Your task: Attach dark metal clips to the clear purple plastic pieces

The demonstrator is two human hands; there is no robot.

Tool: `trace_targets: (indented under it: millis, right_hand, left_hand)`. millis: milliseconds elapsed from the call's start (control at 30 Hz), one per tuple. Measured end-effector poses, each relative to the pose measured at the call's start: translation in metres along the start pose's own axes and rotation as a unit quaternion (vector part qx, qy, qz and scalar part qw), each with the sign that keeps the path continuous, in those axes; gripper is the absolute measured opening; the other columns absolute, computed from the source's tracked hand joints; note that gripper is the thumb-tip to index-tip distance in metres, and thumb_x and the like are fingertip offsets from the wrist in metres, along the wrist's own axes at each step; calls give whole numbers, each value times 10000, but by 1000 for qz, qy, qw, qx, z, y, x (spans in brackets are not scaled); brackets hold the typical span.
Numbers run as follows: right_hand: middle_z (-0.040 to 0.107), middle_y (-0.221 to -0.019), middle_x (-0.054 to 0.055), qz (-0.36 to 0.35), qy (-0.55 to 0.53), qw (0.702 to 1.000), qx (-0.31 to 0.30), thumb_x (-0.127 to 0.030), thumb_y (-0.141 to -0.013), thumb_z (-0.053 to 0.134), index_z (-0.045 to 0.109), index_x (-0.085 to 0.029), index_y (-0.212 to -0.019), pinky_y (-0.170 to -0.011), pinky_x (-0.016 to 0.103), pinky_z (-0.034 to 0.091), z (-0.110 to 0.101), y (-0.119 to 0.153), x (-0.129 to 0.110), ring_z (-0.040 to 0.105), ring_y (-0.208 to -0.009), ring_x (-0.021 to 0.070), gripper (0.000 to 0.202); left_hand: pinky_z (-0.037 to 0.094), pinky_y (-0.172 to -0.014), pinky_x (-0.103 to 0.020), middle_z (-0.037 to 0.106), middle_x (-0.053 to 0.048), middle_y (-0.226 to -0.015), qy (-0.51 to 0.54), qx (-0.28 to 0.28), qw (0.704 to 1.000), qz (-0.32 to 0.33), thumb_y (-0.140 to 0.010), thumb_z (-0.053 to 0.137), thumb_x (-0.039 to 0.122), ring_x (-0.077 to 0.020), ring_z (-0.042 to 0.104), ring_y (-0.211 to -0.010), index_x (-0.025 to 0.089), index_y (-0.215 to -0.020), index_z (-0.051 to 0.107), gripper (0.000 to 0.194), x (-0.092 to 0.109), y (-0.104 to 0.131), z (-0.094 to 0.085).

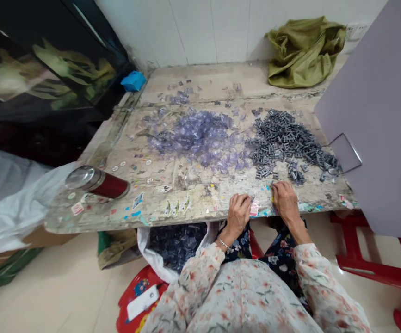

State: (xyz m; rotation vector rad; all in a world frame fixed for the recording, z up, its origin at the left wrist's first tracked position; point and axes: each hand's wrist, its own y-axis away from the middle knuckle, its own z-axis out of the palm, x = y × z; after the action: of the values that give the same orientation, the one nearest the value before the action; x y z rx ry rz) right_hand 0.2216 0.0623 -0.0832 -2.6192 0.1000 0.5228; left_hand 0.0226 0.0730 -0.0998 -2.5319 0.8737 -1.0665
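My left hand (239, 213) is at the table's front edge, its fingers curled together round a small dark piece that barely shows at the fingertips. To its right, my right hand (285, 200) rests at the same edge with its fingers bent inward; what they hold, if anything, is hidden. The two hands are apart, with a pink sticker (254, 209) between them. Beyond my right hand spreads a heap of small dark grey parts (286, 136). Left of that heap lies a pile of clear purplish plastic pieces (200, 134).
A dark red flask (110, 184) lies at the left of the worn table (99, 215). An olive cloth (300, 55) and a blue box (133, 81) are at the back. Below the edge, a white sack (144, 245) holds dark pieces. A grey panel (380, 111) stands right.
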Motion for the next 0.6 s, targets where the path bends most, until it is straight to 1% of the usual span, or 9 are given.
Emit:
trace_targets:
  millis: [67,133,200,267,367,433,467,533,600]
  right_hand:
    - [657,-950,120,-8,-58,998,6,-210,-973,410,634,-169,-979,-831,386,495,-3,4,-7,586,-929,241,228]
    - [669,-976,107,-10,-122,992,14,-213,-972,440,637,-177,-1007,-856,380,514,-6,10,-20,616,-951,223,203]
    - [681,-996,95,-12,-170,985,31,-203,-965,476,640,-188,-1028,-873,371,530,-10,19,-35,638,-973,208,177]
    - [693,-1011,88,-29,-184,981,55,-178,-952,507,640,-198,-1050,-921,392,525,-13,26,-50,650,-989,201,166]
    - [706,-1031,81,-84,-158,981,81,-128,-928,544,630,-202,-1094,-1047,480,451,-19,31,-67,660,-989,195,201]
    - [710,-1042,78,-119,-135,980,89,-106,-914,564,623,-206,-1125,-1085,509,411,-22,31,-74,666,-978,188,241]
    - [712,-1044,77,-134,-127,978,92,-100,-908,572,620,-208,-1136,-1085,506,412,-24,30,-77,667,-972,185,257]
    - [715,-1045,75,-156,-113,976,99,-95,-899,588,617,-212,-1150,-1080,496,419,-27,29,-81,667,-963,180,278]
    - [720,-1047,74,-171,-98,975,104,-92,-889,607,615,-208,-1150,-1080,492,416,-29,29,-83,663,-955,180,285]
  left_hand:
    - [449,-924,-424,671,-107,-998,42,8,999,-24,-954,465,166,-232,574,-963,171,-1086,685,257,3,-2,-2]
    - [454,-904,-404,679,-100,-954,113,30,991,-72,-948,489,195,-223,590,-940,177,-1013,711,232,7,-5,-6]
    - [465,-872,-362,689,-89,-928,208,62,965,-144,-933,531,241,-210,612,-921,181,-940,732,210,13,-9,-13]
    - [470,-835,-317,701,-71,-912,311,81,920,-226,-898,596,301,-195,628,-891,183,-884,747,192,20,-14,-21]
    - [465,-791,-280,707,-38,-840,446,81,828,-330,-815,696,383,-168,620,-803,178,-833,759,215,29,-22,-34]
    - [460,-769,-264,693,-23,-772,510,79,773,-368,-762,746,397,-145,600,-746,169,-799,759,231,35,-26,-41]
    - [457,-762,-256,683,-17,-744,535,78,751,-379,-739,766,392,-135,591,-724,165,-774,756,230,37,-28,-43]
    - [451,-745,-241,664,-8,-709,571,73,716,-395,-698,800,374,-116,577,-690,160,-730,746,223,39,-29,-47]
    - [449,-733,-234,655,-3,-699,596,69,689,-406,-669,821,358,-107,570,-675,157,-709,739,221,41,-29,-48]
